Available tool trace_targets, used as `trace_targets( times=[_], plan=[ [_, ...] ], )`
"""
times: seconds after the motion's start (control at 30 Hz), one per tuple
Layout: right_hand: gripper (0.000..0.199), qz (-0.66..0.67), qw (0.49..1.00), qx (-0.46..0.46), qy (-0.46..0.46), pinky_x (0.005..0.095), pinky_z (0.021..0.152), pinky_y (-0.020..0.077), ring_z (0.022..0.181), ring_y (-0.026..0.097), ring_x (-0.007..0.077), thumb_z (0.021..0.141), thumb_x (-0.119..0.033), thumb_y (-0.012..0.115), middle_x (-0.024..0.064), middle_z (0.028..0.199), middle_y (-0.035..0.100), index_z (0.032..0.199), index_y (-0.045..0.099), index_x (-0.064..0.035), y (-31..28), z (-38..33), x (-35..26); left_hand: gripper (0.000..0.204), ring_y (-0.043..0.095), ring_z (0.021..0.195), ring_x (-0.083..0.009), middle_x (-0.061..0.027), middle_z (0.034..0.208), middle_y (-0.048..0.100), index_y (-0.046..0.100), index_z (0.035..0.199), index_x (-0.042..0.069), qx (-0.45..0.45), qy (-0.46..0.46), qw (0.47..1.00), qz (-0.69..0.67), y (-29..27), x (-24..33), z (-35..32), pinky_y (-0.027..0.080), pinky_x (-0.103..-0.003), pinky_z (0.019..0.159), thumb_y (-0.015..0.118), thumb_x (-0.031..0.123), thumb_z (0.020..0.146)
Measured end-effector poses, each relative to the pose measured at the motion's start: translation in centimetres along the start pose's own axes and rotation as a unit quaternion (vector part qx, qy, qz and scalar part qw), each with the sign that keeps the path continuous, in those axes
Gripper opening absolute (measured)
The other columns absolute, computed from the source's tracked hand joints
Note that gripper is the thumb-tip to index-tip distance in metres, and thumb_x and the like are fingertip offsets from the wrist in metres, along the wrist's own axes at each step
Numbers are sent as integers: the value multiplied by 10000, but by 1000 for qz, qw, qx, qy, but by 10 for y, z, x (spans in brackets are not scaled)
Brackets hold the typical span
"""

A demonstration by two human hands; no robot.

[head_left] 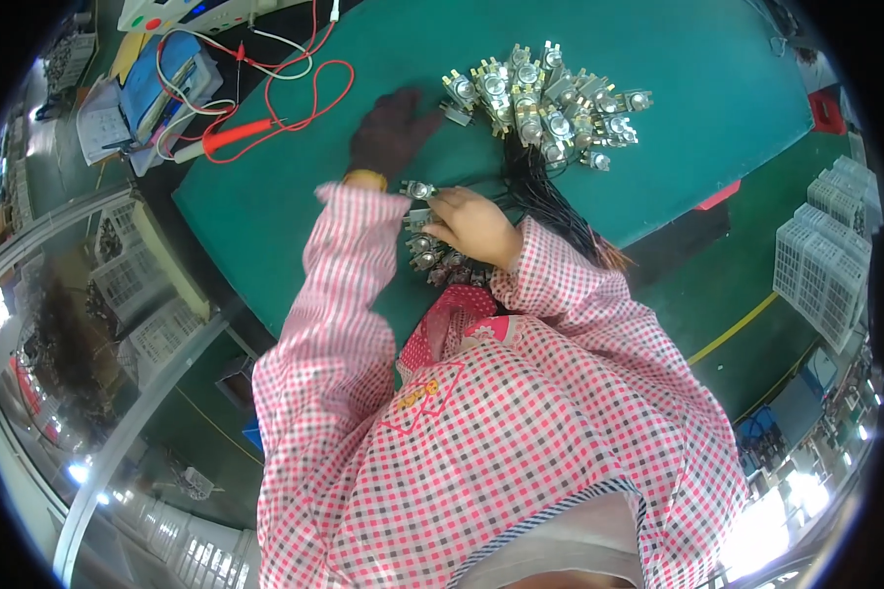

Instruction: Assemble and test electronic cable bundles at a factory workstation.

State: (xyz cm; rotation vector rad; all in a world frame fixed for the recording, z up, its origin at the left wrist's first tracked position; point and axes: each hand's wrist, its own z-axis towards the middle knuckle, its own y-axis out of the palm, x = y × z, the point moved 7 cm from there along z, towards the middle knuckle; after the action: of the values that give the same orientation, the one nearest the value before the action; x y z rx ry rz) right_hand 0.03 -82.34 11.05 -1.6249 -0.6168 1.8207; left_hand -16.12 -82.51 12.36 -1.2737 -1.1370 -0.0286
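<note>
My left hand (393, 130), in a dark glove, is slightly blurred over the table, fingers apart. Its fingertips are close to the left side of a heap of small silver metal parts (527, 98) with round centres; nothing shows in its grasp. Nearer me, my bare right hand (476, 228) has its thumb and fingers around a small silver part (418, 218), partly covered by the fingers. Similar silver parts (426, 257) lie below it by the table's near edge. A bundle of black wires (540, 191) runs from the heap past my right wrist.
A green table mat (295, 211) lies under everything. At the far left are a red-and-white probe (228, 137) with looped leads, a bench instrument (182, 14) and a blue holder with papers (172, 83). White plastic crates (823, 270) stand on the floor at the right.
</note>
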Motion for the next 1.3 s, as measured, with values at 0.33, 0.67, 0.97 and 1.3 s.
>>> trace_targets(
  times=[0.33, 0.67, 0.97, 1.3],
  plan=[
    [286, 104, 964, 204, 137, 427, 807, 466, 904, 565, 399, 715, 43, 501, 217, 977, 592, 990, 580, 44, -77, 33, 51, 389, 551, 955, -319, -143, 1022, 579, 650, 971, 128, 52, 26, 998, 11, 62, -17, -31, 449, -447, 857, 699, 388, 686],
    [278, -138, 987, 17, 84, 389, 769, 480, 931, 561, 306, 733, -88, 621, 108, 988, 538, 1005, 581, -46, -22, 33, 54, 457, 572, 1017, -344, -154, 1159, 564, 591, 1118, 133, 23, -31, 999, 27, 28, -33, -25, 461, -447, 857, 667, 353, 724],
    [179, -103, 974, -71, 188, 418, 749, 504, 893, 609, 332, 777, -112, 599, 147, 1008, 565, 932, 592, -23, 8, 50, 74, 438, 593, 969, -340, -147, 1086, 590, 547, 1159, 130, -23, 22, 982, 184, 44, -11, 24, 490, -441, 797, 626, 307, 767],
    [158, -86, 962, -62, 253, 412, 724, 523, 870, 634, 322, 757, -63, 571, 170, 1009, 596, 885, 647, -12, 16, 51, 73, 141, 659, 784, -279, -122, 847, 669, 695, 821, 103, -239, 176, 866, 404, 79, -5, 27, 525, -406, 661, 618, 205, 762]
  ],
)
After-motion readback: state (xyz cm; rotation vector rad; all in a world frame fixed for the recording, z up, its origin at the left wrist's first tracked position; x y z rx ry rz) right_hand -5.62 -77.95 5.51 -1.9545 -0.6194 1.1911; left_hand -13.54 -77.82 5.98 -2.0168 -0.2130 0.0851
